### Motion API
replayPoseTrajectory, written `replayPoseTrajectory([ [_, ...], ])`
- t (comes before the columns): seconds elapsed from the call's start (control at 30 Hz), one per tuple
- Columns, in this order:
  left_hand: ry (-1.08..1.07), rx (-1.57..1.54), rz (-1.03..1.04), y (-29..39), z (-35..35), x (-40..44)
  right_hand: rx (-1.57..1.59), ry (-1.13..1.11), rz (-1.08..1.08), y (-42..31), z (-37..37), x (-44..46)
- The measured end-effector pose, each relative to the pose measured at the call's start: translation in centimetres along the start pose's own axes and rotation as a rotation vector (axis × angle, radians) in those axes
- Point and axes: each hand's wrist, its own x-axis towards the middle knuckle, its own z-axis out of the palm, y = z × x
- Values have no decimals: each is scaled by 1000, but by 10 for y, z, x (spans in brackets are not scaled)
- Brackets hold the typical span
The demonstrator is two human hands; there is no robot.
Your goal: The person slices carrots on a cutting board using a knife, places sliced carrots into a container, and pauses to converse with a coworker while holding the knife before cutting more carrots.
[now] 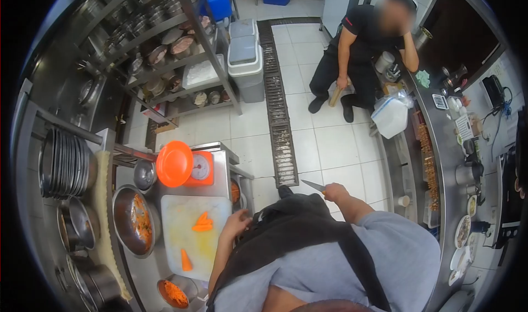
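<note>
My right hand [336, 192] is closed around the handle of a knife [313, 185], whose blade points left over the floor. Beside the dark apron, my left hand [237, 223] is near the right edge of a white cutting board [175, 218]; its fingers are too small to make out clearly. Several carrot pieces [203, 222] lie near the middle of the board, and one more carrot piece [186, 261] rests lower down. A large metal bowl [119, 215] with orange shreds stands left of the board. Below it, a smaller pot [190, 288] holds shredded carrot.
An orange scale [202, 168] with an orange plate [174, 163] stands behind the board. Metal shelves [165, 26] hold bowls at the upper left. A person in black [360, 34] sits at the upper right beside a long counter [434, 119]. A drain grate [279, 119] crosses the floor.
</note>
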Motion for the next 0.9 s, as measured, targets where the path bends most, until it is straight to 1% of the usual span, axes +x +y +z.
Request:
replayPoseTrajectory([
  [0.03, 77, 60, 47, 8, 1, 5, 18, 10, 5, -2, -11, 5],
  [0.07, 76, 51, 48, 14, 4, 12, 9, 10, 8, -4, -23, 12],
  [0.13, 195, -35, 82, 22, 10, 25, 4, 32, -28, -10, -43, 25],
  [0.17, 206, -39, 108, 14, 16, 38, -2, 32, -29, -13, -54, 34],
  [0.2, 207, -44, 103, 19, 17, 40, -4, 64, -61, -17, -61, 42],
  [0.27, 148, -127, 191, 44, 14, 49, -6, 100, -96, -28, -80, 53],
  [0.33, 251, 11, 385, 77, 9, 66, 66, 105, -108, -39, -96, 55],
  [0.4, 475, 71, 772, 166, -1, 75, 75, 105, -155, -43, -98, 58],
  [0.43, 396, 59, 909, 213, -9, 79, 82, 125, -197, -46, -99, 60],
  [0.47, 294, 157, 963, 264, -18, 68, 74, 122, -206, -47, -96, 64],
  [0.5, 285, 299, 1099, 299, -21, 70, 48, 120, -214, -46, -89, 68],
  [0.53, 246, 395, 1111, 331, -22, 71, 22, 120, -215, -42, -84, 68],
  [0.6, 350, 214, 1425, 391, -22, 57, 24, 95, -193, -34, -75, 64],
  [0.67, 612, 588, 1622, 429, -23, 62, 54, 69, -185, -21, -65, 54],
  [0.7, 601, 586, 1629, 436, -18, 57, 62, 68, -177, -13, -56, 51],
  [0.77, 205, 281, 1379, 449, -8, 49, 129, 90, -96, 8, -37, 45],
  [0.8, 200, 287, 1391, 455, -5, 43, 83, 69, -91, 19, -30, 38],
  [0.87, 193, 256, 1121, 464, -3, 32, 50, 87, -51, 37, -23, 24],
  [0.9, 269, 202, 1194, 463, -1, 30, 62, 113, -12, 45, -18, 17],
])
